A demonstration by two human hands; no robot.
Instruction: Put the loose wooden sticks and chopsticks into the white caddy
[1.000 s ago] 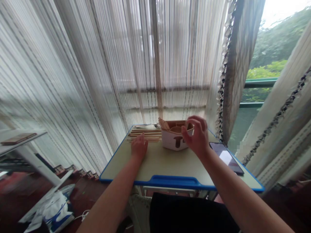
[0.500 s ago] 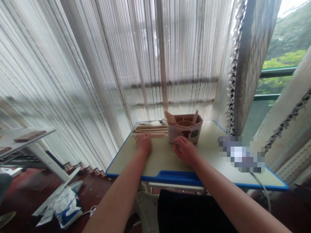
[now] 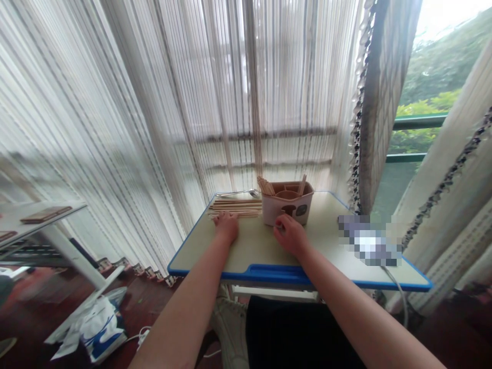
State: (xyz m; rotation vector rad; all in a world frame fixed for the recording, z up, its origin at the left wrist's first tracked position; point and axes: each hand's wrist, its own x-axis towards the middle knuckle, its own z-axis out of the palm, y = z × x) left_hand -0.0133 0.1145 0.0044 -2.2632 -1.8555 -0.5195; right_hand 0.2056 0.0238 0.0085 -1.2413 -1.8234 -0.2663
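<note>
My left hand (image 3: 227,226) rests at the near edge of a row of wooden chopsticks (image 3: 246,205), its fingers spread over their left ends. The chopsticks lie side by side on the desk (image 3: 246,251). Behind them lies a metal spoon (image 3: 252,193). My right hand (image 3: 291,234) is curled just in front of a pink-and-brown utensil holder (image 3: 271,210); whatever its fingers hold, if anything, is hidden. In the holder's left compartment stands a bunch of wooden sticks (image 3: 266,185), and a few more sticks (image 3: 302,184) lean on the right.
A blurred-out object (image 3: 367,243) with a cable (image 3: 400,294) lies on the desk's right side. The desk has a raised blue rim (image 3: 279,273). Curtains (image 3: 184,102) hang behind it. Another table (image 3: 73,205) stands left, with a white-and-blue bag (image 3: 102,328) on the floor.
The view has shifted slightly. My right hand's fingers have curled in more tightly before the holder. My left hand stays at the chopsticks, its fingers a little more spread.
</note>
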